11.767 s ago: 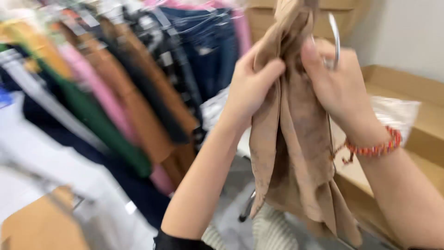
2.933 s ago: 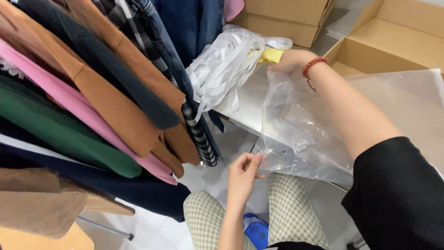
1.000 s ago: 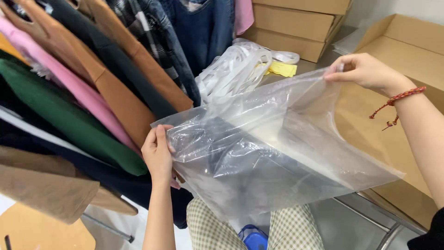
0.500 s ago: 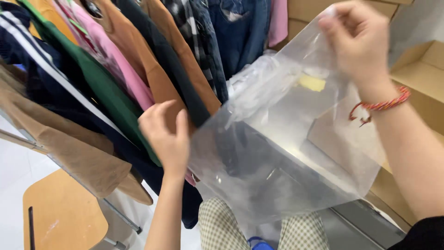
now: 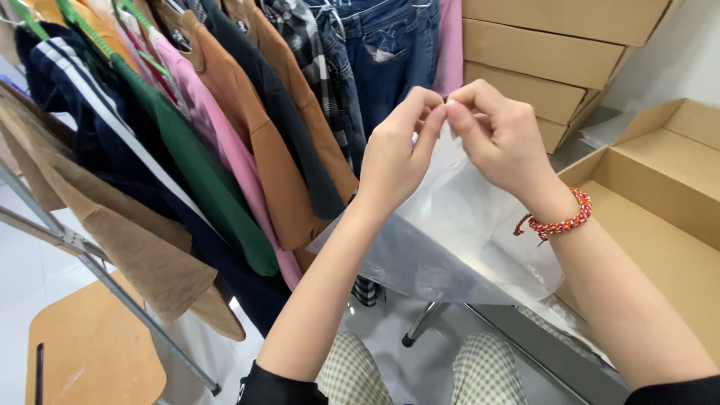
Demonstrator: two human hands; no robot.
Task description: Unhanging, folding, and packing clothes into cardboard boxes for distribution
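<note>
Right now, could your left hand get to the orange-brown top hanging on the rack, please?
Probably yes, once it lets go: the left hand is pinching the top edge of the clear plastic bag together with the right hand. The orange-brown top hangs just beside it, with nothing between them.

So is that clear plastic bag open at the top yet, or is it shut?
Shut, apparently: the clear plastic bag hangs flat, both hands pinching its top edge together; left hand, right hand. Nothing shows inside.
</note>
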